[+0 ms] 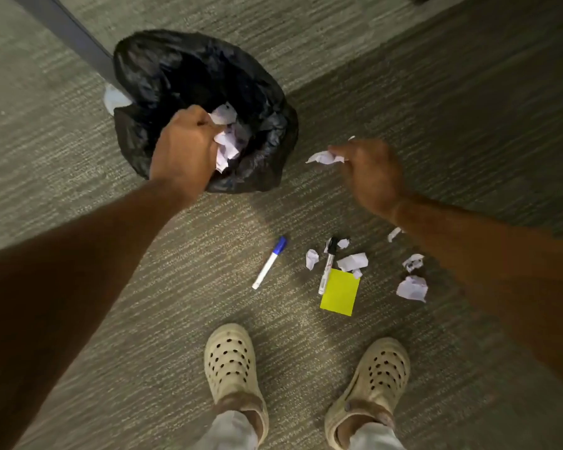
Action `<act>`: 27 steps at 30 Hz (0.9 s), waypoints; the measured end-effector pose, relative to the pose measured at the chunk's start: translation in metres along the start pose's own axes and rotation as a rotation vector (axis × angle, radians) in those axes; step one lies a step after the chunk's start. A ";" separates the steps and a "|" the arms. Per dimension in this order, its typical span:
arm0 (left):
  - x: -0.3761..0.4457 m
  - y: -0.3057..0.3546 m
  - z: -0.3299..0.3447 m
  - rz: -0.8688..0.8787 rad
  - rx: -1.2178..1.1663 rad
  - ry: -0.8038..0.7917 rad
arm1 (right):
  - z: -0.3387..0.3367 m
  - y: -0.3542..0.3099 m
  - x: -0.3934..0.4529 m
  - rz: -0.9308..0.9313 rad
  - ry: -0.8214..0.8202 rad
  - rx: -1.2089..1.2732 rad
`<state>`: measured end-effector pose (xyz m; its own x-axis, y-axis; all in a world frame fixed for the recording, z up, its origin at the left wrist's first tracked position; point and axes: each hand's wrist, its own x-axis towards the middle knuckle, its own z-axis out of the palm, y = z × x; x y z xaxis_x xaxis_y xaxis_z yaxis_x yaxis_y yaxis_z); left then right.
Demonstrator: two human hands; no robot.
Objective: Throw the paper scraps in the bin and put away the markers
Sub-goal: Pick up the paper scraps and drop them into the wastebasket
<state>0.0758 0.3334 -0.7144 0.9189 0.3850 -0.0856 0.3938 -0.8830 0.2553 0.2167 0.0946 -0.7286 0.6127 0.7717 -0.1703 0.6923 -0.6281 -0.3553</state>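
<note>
A bin lined with a black bag (182, 69) stands on the carpet at upper centre. My left hand (184, 147) is over its near rim, fist closed around crumpled white paper scraps (225, 141). My right hand (371, 172), to the right of the bin, pinches one crumpled scrap (324, 157) above the floor. Several more scraps (411, 287) lie on the carpet. A blue-capped marker (270, 263) lies left of them. A black-capped marker (328, 267) lies among them, beside a yellow sticky-note pad (340, 293).
A grey table leg (69, 37) slants down behind the bin, with a white scrap (114, 99) at its foot. My feet in cream clogs (231, 362) stand just below the litter. Patterned carpet surrounds everything.
</note>
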 end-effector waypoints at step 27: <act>-0.106 0.008 0.041 0.022 0.181 -0.279 | 0.042 -0.133 0.106 -0.336 -0.236 -0.256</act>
<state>-0.0180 0.2748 -0.7424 0.8880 0.2991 -0.3492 0.3484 -0.9333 0.0867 0.1733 0.2639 -0.7383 0.2564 0.9191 -0.2992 0.9269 -0.3216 -0.1934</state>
